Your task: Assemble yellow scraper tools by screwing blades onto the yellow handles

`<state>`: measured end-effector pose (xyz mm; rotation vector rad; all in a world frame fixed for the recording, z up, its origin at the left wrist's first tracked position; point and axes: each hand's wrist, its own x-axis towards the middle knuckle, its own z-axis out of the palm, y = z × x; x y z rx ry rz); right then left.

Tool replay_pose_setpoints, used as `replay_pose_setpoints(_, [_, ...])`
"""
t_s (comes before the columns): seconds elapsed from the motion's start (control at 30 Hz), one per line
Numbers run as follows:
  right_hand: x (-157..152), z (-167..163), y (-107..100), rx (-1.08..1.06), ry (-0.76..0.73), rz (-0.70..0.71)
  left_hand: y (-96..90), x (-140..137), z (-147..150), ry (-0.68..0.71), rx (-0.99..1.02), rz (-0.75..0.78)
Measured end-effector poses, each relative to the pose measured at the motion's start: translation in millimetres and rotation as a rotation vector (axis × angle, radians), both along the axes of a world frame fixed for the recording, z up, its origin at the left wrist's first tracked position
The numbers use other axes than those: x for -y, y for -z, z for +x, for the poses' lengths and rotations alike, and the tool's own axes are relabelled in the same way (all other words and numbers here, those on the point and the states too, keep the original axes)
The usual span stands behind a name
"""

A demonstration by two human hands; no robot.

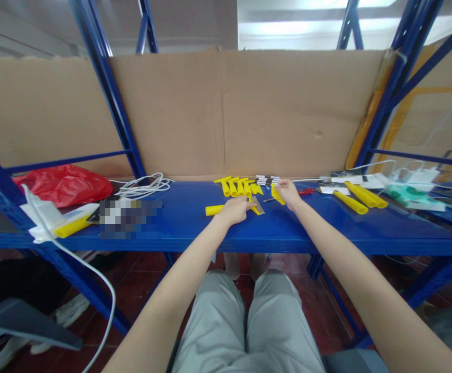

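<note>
My left hand [234, 210] is closed around a yellow-handled scraper [213, 210] that lies low over the blue table. The scraper's metal blade [258, 206] sticks out to the right of my fingers. Between the fingertips of my right hand [288, 194], a small yellow plastic piece [277, 195] is pinched, just right of the blade and apart from it. Behind my left hand stands a row of yellow T-shaped handles [231, 187], with small yellow pieces [255, 189] at its right end.
Black-and-white strips [268, 180] lie at the back. A red-handled tool [306, 191] sits right of my right hand, before several yellow tubes [350, 202]. At left are a coiled white cable [146, 186], a red bag [66, 184] and blue rack posts [111, 93]. Cardboard [222, 114] closes the back.
</note>
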<state>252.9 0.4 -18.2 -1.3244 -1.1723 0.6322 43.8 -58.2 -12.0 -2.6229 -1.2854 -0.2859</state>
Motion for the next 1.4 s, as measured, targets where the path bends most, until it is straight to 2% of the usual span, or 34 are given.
replay_pose_setpoints(0.07, [7,-6,-1,0.079,-0.052,-0.016,0.0,0,0,0.002,-0.001,0.003])
replay_pose_setpoints(0.13, [15,-10,-3,0.125,-0.155,-0.096,0.1,0,0,0.005,-0.003,0.008])
replay_pose_setpoints(0.2, [20,-13,-5,0.11,-0.254,-0.169,0.2,0,0,0.008,-0.003,0.013])
replay_pose_setpoints(0.3, [24,-13,-8,0.05,-0.319,-0.177,0.2,-1,0,0.01,0.002,0.014])
replay_pose_setpoints(0.6, [27,-11,-11,-0.007,-0.335,-0.164,0.3,-1,0,0.011,-0.009,0.021])
replay_pose_setpoints(0.87, [31,-12,-13,-0.129,-0.412,-0.247,1.3,-1,0,0.008,-0.032,0.045])
replay_pose_setpoints(1.4, [26,-11,-8,-0.116,-0.447,-0.236,-1.6,2,1,0.009,-0.035,0.04])
